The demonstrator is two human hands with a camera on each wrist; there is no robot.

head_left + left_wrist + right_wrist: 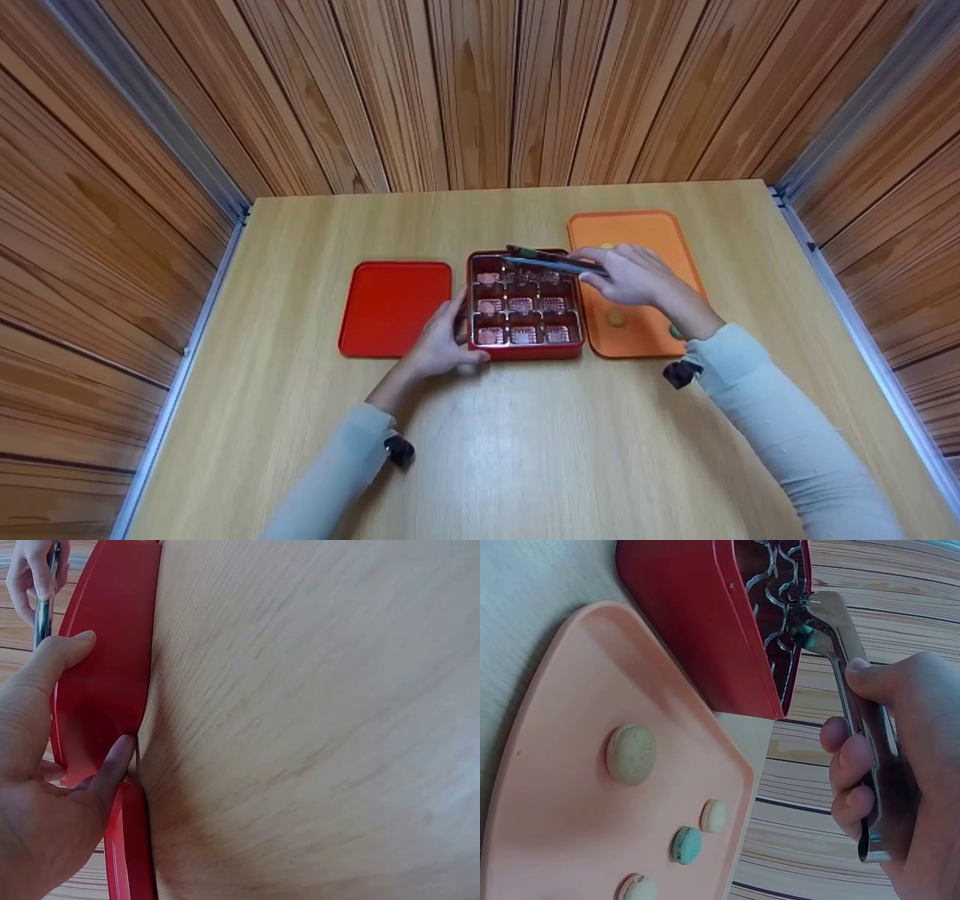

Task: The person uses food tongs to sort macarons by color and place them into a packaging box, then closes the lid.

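A red box [527,351] with a clear divided insert stands mid-table; pinkish round pieces show in its left column. My left hand [439,341] grips the box by its front left corner, with the thumb on the front wall [112,667] and fingers along the left side. My right hand [632,276] holds metal tongs [874,757] over the back row of compartments. Between the tong tips, at the box opening, is a small green piece [804,636], apparently a macaron; the tips partly hide it.
Right of the box lies an orange tray [645,349] with several macarons, among them a tan one [631,755], a teal one [686,845] and a cream one [713,816]. A flat red lid [390,307] lies left of the box. Wood-patterned walls [480,90] enclose the table.
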